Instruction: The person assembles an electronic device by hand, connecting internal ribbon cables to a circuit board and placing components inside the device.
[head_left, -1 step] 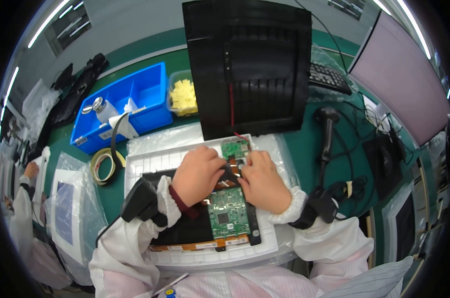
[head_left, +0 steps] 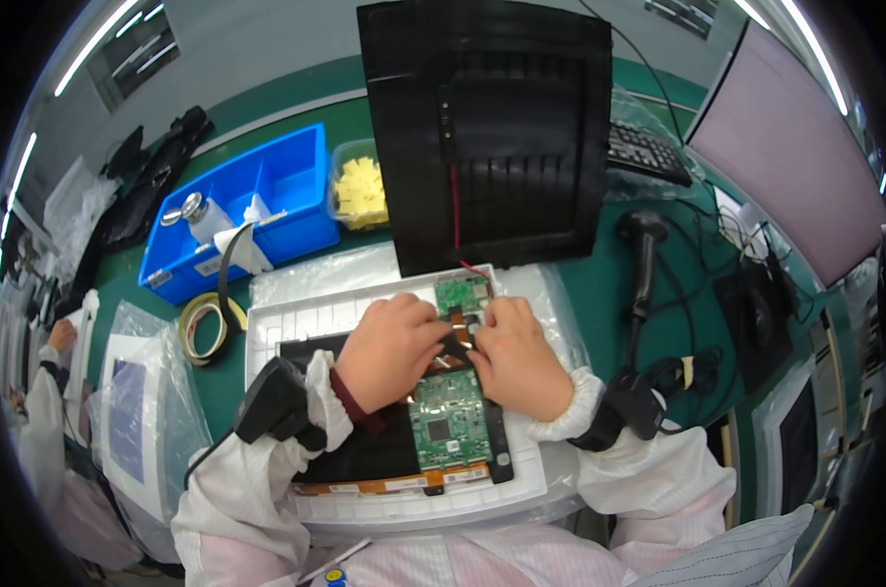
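A black display panel [head_left: 369,460] lies in a white ribbed tray [head_left: 521,479] in front of me. On its right part sit a green circuit board [head_left: 450,421] and orange flex cables [head_left: 443,364], with a smaller green board [head_left: 460,293] at the top. My left hand [head_left: 389,347] bends over the panel, its fingertips closed at a dark strip [head_left: 457,342] above the flex cable. Across from it, my right hand [head_left: 521,357] has its fingers pinched at the strip's other side. What exactly the fingertips grip is hidden.
A black back cover [head_left: 531,127] stands upright behind the tray, joined by red wires [head_left: 456,210]. To the left are a blue bin [head_left: 296,186], a tub of yellow pieces [head_left: 362,191] and a tape roll [head_left: 203,328]. A scanner [head_left: 641,264] and cables occupy the right.
My left hand has shifted very slightly toward me, its fingertips still by the strip. The right hand stays in place.
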`<state>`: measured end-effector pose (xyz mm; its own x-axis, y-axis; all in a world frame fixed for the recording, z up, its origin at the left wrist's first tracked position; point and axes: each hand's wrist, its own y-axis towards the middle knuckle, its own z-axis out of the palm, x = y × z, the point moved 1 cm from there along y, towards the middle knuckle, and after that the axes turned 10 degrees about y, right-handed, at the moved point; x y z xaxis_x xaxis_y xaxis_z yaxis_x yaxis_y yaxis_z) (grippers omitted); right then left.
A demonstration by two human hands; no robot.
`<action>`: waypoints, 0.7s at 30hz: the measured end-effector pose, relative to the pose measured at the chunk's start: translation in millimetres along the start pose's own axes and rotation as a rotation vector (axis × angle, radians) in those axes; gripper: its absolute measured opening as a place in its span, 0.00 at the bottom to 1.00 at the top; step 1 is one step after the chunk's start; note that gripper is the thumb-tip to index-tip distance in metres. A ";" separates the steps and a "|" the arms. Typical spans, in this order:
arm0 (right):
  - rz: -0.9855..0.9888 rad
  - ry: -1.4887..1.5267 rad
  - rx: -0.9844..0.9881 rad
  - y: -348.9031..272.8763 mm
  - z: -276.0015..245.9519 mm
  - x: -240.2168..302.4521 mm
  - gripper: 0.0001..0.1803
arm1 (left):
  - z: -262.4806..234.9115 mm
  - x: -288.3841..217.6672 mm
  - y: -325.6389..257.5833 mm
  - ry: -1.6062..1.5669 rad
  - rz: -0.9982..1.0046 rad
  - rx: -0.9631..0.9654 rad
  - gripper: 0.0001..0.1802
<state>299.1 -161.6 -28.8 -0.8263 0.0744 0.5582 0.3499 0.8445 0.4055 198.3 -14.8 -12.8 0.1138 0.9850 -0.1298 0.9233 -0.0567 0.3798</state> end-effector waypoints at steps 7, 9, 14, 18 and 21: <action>-0.055 0.031 0.045 -0.4 -5.9 -9.7 0.04 | -7.3 -11.2 -19.5 0.170 0.081 0.190 0.18; -0.065 0.111 0.093 -2.8 -11.0 -16.2 0.10 | -6.2 -10.4 -20.8 0.152 0.066 0.196 0.19; -0.273 -0.034 0.150 -15.1 -20.8 -8.3 0.16 | -7.3 -7.9 -21.1 0.111 0.059 0.168 0.20; -0.257 -0.112 0.280 -13.4 -23.6 -5.8 0.19 | -7.5 -4.7 -22.0 0.161 0.072 0.109 0.19; -0.228 -0.054 0.295 -13.8 -20.6 -9.8 0.22 | -10.1 -2.1 -22.6 0.176 0.027 0.116 0.18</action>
<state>311.5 -184.8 -25.0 -0.8932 -0.1117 0.4356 0.0188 0.9585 0.2844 173.5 -13.9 -11.8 0.0830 0.9955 0.0447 0.9581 -0.0921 0.2713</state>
